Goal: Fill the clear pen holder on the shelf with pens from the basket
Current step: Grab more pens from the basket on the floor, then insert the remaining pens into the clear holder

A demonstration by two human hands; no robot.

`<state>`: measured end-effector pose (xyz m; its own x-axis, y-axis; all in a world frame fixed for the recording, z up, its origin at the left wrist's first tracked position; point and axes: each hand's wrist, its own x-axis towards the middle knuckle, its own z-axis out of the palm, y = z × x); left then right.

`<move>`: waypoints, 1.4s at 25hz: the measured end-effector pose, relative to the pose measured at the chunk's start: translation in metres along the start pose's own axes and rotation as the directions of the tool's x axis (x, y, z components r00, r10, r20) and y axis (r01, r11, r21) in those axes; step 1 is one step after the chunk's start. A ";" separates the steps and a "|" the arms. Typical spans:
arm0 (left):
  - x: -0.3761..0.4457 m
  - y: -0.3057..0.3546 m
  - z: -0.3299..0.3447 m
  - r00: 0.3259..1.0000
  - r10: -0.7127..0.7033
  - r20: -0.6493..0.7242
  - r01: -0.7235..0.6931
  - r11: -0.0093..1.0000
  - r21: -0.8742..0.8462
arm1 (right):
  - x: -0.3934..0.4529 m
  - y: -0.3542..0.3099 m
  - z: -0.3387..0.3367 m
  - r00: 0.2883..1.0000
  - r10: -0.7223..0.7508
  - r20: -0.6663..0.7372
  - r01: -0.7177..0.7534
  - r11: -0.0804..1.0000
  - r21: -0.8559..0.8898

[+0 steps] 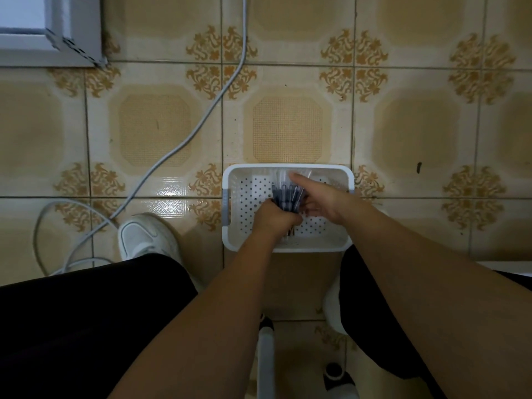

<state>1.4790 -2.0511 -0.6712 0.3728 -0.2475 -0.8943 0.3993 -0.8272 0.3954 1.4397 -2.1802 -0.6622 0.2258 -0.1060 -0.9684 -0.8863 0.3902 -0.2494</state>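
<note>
A white perforated basket [239, 197] sits on the tiled floor between my feet. Inside it lies a bundle of dark blue pens [285, 195] with clear barrels. My left hand [275, 220] is closed around the near end of that bundle. My right hand [322, 197] reaches in from the right, index finger stretched along the pens toward the far wall of the basket, its other fingers against the bundle. The clear pen holder and the shelf are not in view.
A grey cable [184, 139] snakes across the floor on the left. A white shoe [146, 236] stands left of the basket. A white cabinet corner [72, 33] is at top left. White chair legs with castors [266, 358] are below.
</note>
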 end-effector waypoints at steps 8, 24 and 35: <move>-0.026 0.034 -0.029 0.992 -0.069 0.107 0.067 0.997 0.028 | -0.039 0.000 0.013 1.000 -0.029 -0.006 0.030 0.994 0.101; -0.228 0.115 -0.068 0.909 0.363 0.202 -0.373 0.928 0.010 | -0.269 -0.055 -0.031 0.848 -0.406 -0.340 0.454 0.888 0.070; -0.575 0.210 -0.029 0.310 0.895 0.321 -0.896 0.388 -0.218 | -0.657 -0.006 -0.070 0.023 -0.802 -0.597 0.986 0.116 -0.118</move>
<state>1.3729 -2.0677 -0.0678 0.2041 -0.9789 0.0093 0.0034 0.0102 0.9999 1.2685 -2.1774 -0.0243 0.4743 -0.8615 0.1813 0.0718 -0.1674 -0.9833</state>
